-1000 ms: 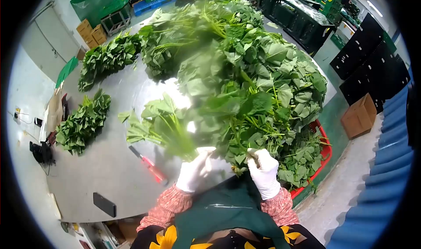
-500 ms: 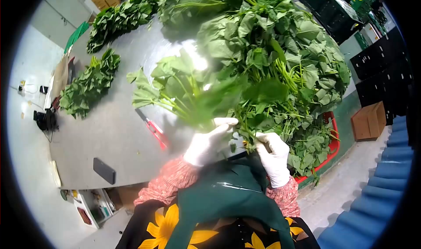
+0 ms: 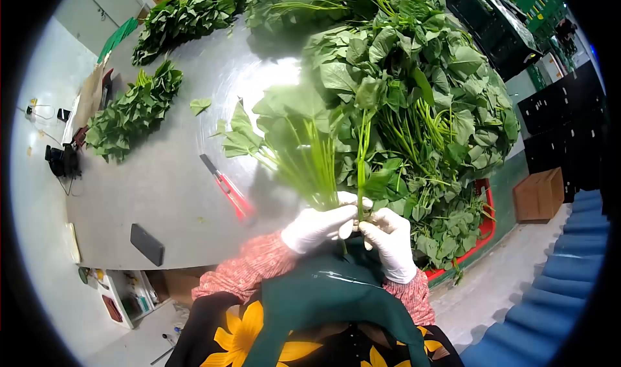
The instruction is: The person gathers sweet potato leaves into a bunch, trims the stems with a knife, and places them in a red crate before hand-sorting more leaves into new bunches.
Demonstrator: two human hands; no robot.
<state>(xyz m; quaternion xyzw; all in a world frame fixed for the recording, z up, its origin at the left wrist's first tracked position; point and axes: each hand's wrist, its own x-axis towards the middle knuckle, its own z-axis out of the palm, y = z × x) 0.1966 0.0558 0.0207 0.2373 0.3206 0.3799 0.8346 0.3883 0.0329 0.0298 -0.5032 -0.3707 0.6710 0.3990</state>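
White gloves cover both hands, which meet just in front of the green apron. My left hand (image 3: 322, 225) is closed round the lower stems of a bunch of leafy greens (image 3: 301, 144), whose leaves fan out over the metal table (image 3: 174, 192). Touching it on the right, my right hand (image 3: 389, 241) pinches the lower end of an upright leafy stem (image 3: 363, 153). Behind and to the right rises a large heap of greens (image 3: 446, 76). A red-handled knife (image 3: 229, 189) lies on the table, left of the bunch.
Two bundled rows of greens (image 3: 132, 118) lie at the table's left and back left. A dark phone-like slab (image 3: 147, 244) is near the front left edge. A red basket (image 3: 488, 221) holds greens at the right; a cardboard box (image 3: 539, 195) stands beyond it.
My hands have come together. An upright stem now stands between them, and the bunch in my left hand has become more upright. A loose leaf now shows on the table.
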